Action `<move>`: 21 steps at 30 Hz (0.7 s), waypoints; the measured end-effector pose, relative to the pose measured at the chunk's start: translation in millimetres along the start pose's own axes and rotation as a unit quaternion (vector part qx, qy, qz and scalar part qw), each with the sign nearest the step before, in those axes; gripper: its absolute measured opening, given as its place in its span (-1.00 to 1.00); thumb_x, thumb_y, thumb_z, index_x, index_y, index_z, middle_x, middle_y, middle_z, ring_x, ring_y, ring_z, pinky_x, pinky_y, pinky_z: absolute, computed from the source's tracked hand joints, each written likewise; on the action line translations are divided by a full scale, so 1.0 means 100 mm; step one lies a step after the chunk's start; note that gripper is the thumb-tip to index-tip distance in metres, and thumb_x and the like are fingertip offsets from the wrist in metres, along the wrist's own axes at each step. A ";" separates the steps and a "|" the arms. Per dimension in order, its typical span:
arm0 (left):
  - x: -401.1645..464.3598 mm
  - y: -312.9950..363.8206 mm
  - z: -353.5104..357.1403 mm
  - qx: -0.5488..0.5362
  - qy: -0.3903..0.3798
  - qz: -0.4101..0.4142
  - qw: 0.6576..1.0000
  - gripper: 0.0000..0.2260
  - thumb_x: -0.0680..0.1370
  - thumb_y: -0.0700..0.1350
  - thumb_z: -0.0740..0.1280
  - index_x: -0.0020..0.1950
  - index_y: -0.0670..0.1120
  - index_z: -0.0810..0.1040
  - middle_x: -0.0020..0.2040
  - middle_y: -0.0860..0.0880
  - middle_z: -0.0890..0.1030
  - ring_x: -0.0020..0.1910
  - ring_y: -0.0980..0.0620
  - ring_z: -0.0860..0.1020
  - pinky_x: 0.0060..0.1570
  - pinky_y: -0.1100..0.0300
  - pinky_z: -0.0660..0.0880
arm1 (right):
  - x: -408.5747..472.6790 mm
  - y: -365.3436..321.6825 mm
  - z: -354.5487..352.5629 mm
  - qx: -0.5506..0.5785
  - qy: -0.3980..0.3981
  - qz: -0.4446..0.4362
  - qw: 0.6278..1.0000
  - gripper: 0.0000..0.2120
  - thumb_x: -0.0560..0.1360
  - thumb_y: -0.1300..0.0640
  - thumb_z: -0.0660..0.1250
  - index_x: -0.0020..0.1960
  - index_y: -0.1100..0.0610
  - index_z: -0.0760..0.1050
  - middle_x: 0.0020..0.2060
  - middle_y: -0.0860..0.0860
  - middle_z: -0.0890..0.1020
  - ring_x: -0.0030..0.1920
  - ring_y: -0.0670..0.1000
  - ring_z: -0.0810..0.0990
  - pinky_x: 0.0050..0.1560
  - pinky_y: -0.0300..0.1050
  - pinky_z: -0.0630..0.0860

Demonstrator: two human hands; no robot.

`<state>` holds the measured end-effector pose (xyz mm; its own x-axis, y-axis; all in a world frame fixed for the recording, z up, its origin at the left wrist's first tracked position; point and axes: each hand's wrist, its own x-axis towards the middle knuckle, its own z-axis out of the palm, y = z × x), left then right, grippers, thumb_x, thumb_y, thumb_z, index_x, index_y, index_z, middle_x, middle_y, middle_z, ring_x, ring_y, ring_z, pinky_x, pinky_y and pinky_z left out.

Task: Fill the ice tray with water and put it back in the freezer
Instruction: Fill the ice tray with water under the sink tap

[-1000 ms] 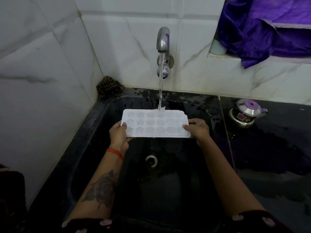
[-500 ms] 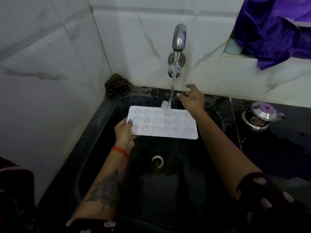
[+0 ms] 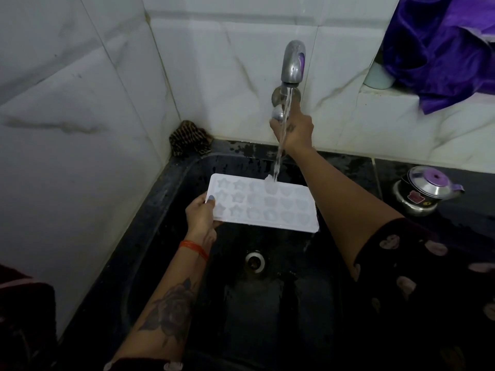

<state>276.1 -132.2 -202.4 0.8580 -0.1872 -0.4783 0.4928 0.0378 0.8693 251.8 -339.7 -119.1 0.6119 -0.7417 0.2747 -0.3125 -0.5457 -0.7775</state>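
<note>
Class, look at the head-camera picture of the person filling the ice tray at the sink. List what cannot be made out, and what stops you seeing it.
- Tap knob, head view: mostly hidden by the right hand and the stream.
- Water level in the ice tray: the pale cells are too faint to judge.
- Left hand fingers: under the tray.
- Freezer: outside the picture.
- Purple cloth: cut off by the top right edge.

— What surrounds the sink?
— White marble-veined wall tiles (image 3: 80,108) meeting at a corner, dim light over everything.
— And the table?
— A black, wet table (image 3: 417,236), a small steel kettle (image 3: 424,195) on it at the right.
— Above?
— A tiled ledge (image 3: 388,103) with purple cloth (image 3: 442,44) hanging over its edge.
</note>
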 end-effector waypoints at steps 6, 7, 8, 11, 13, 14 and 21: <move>-0.02 0.04 -0.01 -0.015 -0.001 -0.005 1.000 -0.76 0.62 -0.24 0.19 0.27 -0.21 0.47 0.07 -0.13 0.54 -0.20 0.04 0.53 -0.29 0.10 0.53 | 0.04 -0.05 0.11 0.141 0.032 0.122 0.982 -0.48 0.44 0.10 0.36 0.34 0.11 0.28 -0.13 0.05 0.55 -0.09 0.19 0.64 -0.03 0.07 0.62; -0.03 0.05 -0.02 -0.020 -0.002 -0.004 1.000 -0.76 0.62 -0.24 0.19 0.27 -0.21 0.47 0.06 -0.13 0.54 -0.20 0.04 0.53 -0.30 0.09 0.55 | 0.06 -0.05 0.11 0.160 0.026 0.142 0.976 -0.53 0.45 0.11 0.36 0.30 0.10 0.30 -0.09 0.07 0.56 -0.08 0.19 0.64 -0.06 0.01 0.63; -0.03 0.05 -0.02 -0.023 -0.003 -0.004 1.000 -0.76 0.62 -0.24 0.19 0.27 -0.21 0.47 0.05 -0.13 0.54 -0.21 0.04 0.54 -0.33 0.10 0.57 | 0.07 -0.05 0.10 0.179 0.018 0.159 0.971 -0.61 0.47 0.13 0.35 0.24 0.09 0.31 -0.07 0.08 0.56 -0.08 0.18 0.64 -0.11 -0.08 0.62; -0.04 0.07 -0.04 -0.028 -0.009 -0.003 1.000 -0.75 0.62 -0.23 0.19 0.28 -0.20 0.46 0.06 -0.13 0.54 -0.20 0.04 0.54 -0.30 0.09 0.58 | 0.03 -0.02 -0.03 0.176 -0.037 0.180 0.967 -0.70 0.51 0.17 0.29 0.22 0.00 0.36 -0.09 0.06 0.52 -0.15 0.09 0.58 -0.17 -0.16 0.55; -0.05 0.09 -0.05 -0.033 -0.011 -0.004 0.999 -0.75 0.62 -0.23 0.19 0.28 -0.20 0.47 0.07 -0.14 0.54 -0.18 0.02 0.54 -0.21 0.04 0.56 | -0.05 0.02 -0.17 0.127 -0.049 0.172 0.976 -0.64 0.49 0.19 0.31 0.25 -0.02 0.41 -0.04 0.05 0.54 -0.13 0.05 0.59 -0.12 -0.17 0.55; -0.06 0.09 -0.05 -0.036 -0.011 -0.004 0.999 -0.76 0.62 -0.23 0.19 0.27 -0.20 0.47 0.07 -0.14 0.54 -0.18 0.02 0.54 -0.18 0.02 0.55 | -0.11 0.07 -0.23 0.100 -0.045 0.167 0.980 -0.66 0.49 0.18 0.32 0.24 0.00 0.45 0.03 0.07 0.56 -0.07 0.05 0.59 -0.07 -0.17 0.53; -0.13 0.09 -0.12 -0.043 -0.012 -0.006 0.999 -0.76 0.62 -0.24 0.19 0.27 -0.21 0.47 0.08 -0.14 0.54 -0.18 0.03 0.54 -0.20 0.04 0.54 | -0.91 0.59 -0.54 -0.013 -0.086 0.195 0.977 -0.69 0.49 0.11 0.34 0.23 0.05 0.51 0.10 0.04 0.59 0.11 0.06 0.56 0.16 -0.17 0.43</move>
<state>270.8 -117.3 -190.2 0.8491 -0.2107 -0.4845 0.5144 0.1204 0.8491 138.3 -325.7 -159.0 0.5544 -0.8203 -0.1401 -0.5629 -0.2457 -0.7891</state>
